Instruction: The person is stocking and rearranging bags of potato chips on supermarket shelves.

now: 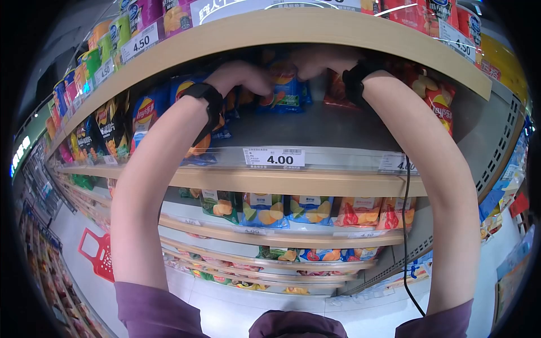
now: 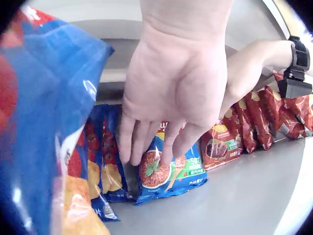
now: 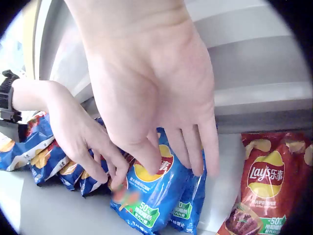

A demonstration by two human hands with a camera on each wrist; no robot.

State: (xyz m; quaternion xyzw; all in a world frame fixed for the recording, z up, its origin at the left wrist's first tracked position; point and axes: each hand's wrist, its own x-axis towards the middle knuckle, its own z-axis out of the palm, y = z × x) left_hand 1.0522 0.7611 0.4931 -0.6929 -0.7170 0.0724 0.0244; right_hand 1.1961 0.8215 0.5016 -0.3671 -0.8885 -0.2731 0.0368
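Both hands reach deep into the upper chip shelf, around a blue Lay's potato chip bag [image 3: 149, 191] that stands with its front outward. My left hand [image 1: 248, 76] is at the bag's left side, its fingers pointing down, some overlapping the front in the left wrist view. On the other side, my right hand [image 1: 324, 61] hangs over the bag's top right, thumb across the front and fingers nearly straight. A second blue bag [image 3: 187, 208] stands partly hidden behind the first. In the left wrist view, the left palm hides much of the right hand.
Blue tomato chip bags [image 2: 111, 166] stand to the left, and red chip bags [image 3: 266, 181] to the right. The board of the shelf above [image 1: 315, 28] hangs over both hands. A price label [image 1: 274, 158] lines the front edge. A black cable [image 1: 407, 225] hangs by the right arm.
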